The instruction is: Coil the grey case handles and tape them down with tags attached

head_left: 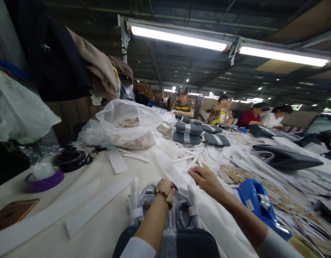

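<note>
In front of me lies a dark padded item with a band of clear plastic across its middle. Beyond it sit two rounded grey pieces wrapped in clear film, with white tabs at their sides. My left hand, with a beaded bracelet at the wrist, is closed over the top of these wrapped pieces; its fingers are partly hidden, and what they grip I cannot make out. Raised to the right, my right hand pinches its fingertips together near white strips. Anything in that pinch is too small to name.
A blue tape dispenser stands close to my right forearm. Leftward are white strips, a phone, a purple tape roll and a plastic bag. Dark padded pieces are stacked ahead; several people work beyond.
</note>
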Demonstrator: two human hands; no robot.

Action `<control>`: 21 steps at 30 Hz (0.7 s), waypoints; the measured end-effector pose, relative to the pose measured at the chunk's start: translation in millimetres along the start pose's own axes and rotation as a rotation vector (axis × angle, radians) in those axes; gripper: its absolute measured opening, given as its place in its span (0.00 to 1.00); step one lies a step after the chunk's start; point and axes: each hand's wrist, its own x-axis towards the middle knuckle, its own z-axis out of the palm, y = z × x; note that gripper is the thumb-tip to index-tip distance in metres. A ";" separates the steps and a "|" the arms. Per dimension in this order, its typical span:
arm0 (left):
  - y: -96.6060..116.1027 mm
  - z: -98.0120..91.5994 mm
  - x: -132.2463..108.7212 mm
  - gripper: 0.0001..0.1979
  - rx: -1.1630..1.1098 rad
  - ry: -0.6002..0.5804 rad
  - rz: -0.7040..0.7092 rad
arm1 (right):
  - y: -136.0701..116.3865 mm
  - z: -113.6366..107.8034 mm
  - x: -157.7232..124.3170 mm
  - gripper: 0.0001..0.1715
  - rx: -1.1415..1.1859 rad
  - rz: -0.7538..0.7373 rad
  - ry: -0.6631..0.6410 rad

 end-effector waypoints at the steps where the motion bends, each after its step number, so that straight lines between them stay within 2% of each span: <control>1: -1.5 0.0 2.9 0.13 -0.009 0.015 -0.057 | 0.6 4.8 10.2 0.16 -0.027 -0.005 -0.025; 4: -7.8 -2.2 3.1 0.13 -0.048 0.046 -0.143 | 4.0 22.2 35.5 0.15 -0.137 -0.028 -0.121; 9: -17.3 -3.2 -5.6 0.03 -0.153 0.076 -0.059 | 10.2 46.4 60.5 0.10 -0.309 -0.081 -0.323; 11: -20.2 -2.1 -5.5 0.08 -0.167 0.095 -0.034 | 9.6 52.2 65.0 0.09 -0.354 -0.109 -0.415; 14: -23.6 -0.7 -2.4 0.14 -0.151 0.128 -0.013 | 4.8 57.9 67.9 0.12 -0.395 -0.150 -0.542; 17: -24.0 -0.6 -1.0 0.13 -0.091 0.151 0.014 | -2.5 60.0 69.2 0.15 -0.433 -0.191 -0.614; 21: -18.9 -2.1 -3.9 0.10 0.038 0.213 0.053 | -10.6 55.3 70.7 0.16 -0.516 -0.233 -0.644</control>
